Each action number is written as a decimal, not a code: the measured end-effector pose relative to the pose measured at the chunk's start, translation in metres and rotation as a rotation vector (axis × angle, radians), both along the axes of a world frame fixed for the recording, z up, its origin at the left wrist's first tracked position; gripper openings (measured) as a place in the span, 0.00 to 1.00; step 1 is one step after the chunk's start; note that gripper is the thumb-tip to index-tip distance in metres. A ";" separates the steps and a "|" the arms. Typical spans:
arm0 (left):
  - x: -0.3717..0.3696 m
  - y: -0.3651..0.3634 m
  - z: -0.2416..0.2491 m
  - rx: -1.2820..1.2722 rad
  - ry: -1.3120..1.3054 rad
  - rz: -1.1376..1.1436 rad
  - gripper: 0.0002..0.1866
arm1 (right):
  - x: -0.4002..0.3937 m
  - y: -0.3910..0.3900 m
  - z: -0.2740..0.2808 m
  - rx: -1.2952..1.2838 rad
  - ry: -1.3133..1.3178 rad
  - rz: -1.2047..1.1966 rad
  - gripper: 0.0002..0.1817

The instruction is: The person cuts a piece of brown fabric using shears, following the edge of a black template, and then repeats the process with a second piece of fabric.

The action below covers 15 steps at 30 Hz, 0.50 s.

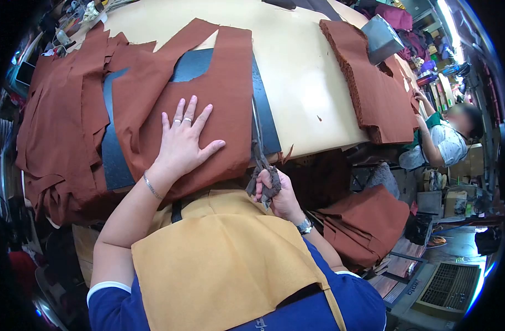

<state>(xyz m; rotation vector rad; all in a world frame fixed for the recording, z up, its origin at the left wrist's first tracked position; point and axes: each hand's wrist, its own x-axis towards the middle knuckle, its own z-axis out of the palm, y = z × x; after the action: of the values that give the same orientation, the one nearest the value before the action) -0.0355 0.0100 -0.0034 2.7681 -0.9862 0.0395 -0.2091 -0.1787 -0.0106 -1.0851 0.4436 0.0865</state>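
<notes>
Gripping cloth-wrapped scissors [262, 165], the right hand [280, 196] has fingers closed around the handles; farther in, the left hand [183, 140], fingers spread flat, pins rust fabric [219, 105] over a dark pattern [266, 118]. Slipping layers could skew the cut.

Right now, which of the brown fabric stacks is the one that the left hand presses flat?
The middle stack, lying over the dark pattern board: the left hand rests spread on it. The left heap and the far-right stack are untouched.
</notes>
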 end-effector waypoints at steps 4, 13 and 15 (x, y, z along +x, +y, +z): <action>-0.008 0.002 0.001 0.000 0.005 -0.010 0.44 | 0.005 0.000 0.002 0.036 0.013 -0.010 0.18; -0.019 0.006 0.012 0.046 0.081 -0.032 0.44 | 0.012 -0.001 0.002 0.053 0.006 -0.029 0.17; -0.008 0.003 0.033 0.128 0.126 -0.051 0.44 | 0.012 -0.001 0.006 0.042 -0.011 -0.017 0.16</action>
<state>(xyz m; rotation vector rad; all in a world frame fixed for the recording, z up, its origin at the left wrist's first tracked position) -0.0438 0.0134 0.0293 2.8164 -1.0608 -0.2110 -0.1970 -0.1795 -0.0050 -1.0403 0.4396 0.0746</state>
